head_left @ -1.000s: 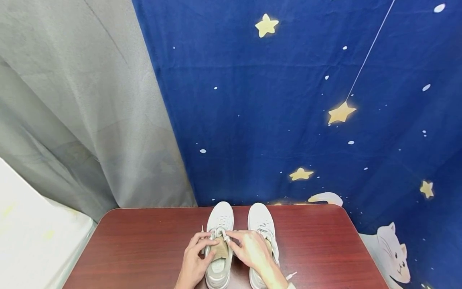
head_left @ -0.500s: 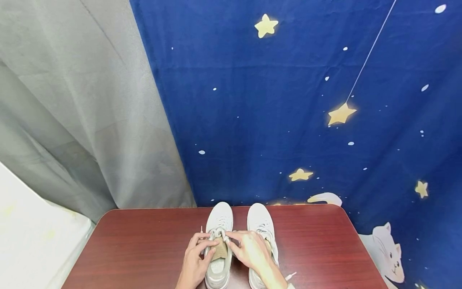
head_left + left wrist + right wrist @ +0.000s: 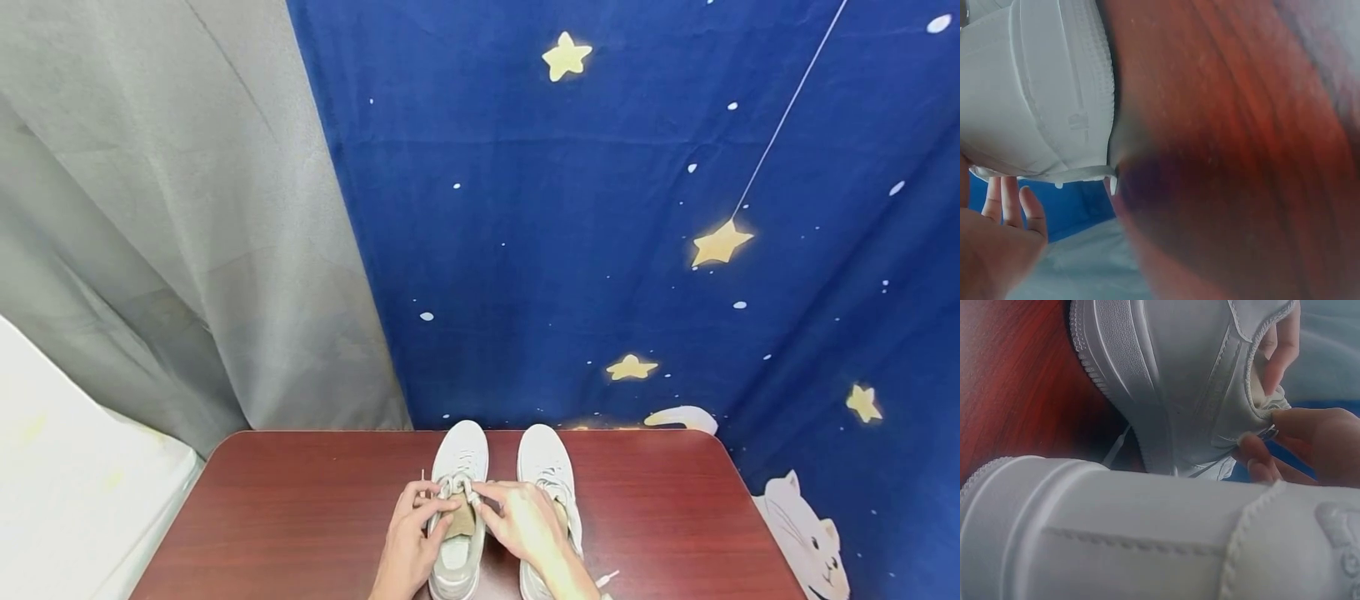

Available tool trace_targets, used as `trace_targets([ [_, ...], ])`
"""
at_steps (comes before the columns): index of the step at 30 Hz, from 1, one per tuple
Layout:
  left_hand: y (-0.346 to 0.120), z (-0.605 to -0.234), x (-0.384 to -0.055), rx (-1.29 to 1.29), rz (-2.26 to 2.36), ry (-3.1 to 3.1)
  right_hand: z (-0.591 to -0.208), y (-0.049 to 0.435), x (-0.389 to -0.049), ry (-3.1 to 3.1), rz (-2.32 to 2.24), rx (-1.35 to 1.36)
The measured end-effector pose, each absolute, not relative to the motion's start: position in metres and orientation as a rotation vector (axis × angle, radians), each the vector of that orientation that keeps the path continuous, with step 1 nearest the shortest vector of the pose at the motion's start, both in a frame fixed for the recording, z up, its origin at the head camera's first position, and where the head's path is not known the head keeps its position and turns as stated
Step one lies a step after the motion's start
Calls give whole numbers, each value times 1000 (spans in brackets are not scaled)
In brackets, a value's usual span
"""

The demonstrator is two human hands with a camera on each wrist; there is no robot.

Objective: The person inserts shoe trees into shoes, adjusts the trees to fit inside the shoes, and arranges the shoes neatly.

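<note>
Two white sneakers stand side by side, toes pointing away: the left sneaker (image 3: 465, 446) and the right sneaker (image 3: 542, 450). At the left sneaker's opening, my left hand (image 3: 407, 533) grips the left edge, with some fingertips over the beige tongue (image 3: 462, 521). My right hand (image 3: 521, 517) reaches across the right sneaker and pinches the white shoelace (image 3: 1210, 467) at the opposite edge, by the upper eyelets. The right wrist view shows its thumb and fingers together there. Whether the left fingers also hold lace is hidden.
The sneakers rest on a reddish-brown table (image 3: 300, 517). A loose lace tip (image 3: 607, 577) lies right of the right sneaker. Behind hang a blue star-patterned curtain (image 3: 525, 292) and a grey curtain (image 3: 247, 250). A white surface (image 3: 67, 483) is at the left.
The head view has shifted slightly. Both hands stay at the left sneaker's opening, with hardly any visible finger movement.
</note>
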State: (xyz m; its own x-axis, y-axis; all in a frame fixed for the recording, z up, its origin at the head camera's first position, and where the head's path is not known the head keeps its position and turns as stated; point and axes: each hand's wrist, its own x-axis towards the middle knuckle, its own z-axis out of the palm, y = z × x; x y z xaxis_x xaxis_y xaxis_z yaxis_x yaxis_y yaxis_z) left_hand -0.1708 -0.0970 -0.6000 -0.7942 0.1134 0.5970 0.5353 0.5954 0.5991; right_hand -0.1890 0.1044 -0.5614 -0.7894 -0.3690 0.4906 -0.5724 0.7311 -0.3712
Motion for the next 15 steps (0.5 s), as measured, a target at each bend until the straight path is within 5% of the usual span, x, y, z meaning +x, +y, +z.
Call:
trace_targets([
  [15, -101, -607, -165, -566, -1129, -2255, -565, 101, -185, -2527, 678, 712],
])
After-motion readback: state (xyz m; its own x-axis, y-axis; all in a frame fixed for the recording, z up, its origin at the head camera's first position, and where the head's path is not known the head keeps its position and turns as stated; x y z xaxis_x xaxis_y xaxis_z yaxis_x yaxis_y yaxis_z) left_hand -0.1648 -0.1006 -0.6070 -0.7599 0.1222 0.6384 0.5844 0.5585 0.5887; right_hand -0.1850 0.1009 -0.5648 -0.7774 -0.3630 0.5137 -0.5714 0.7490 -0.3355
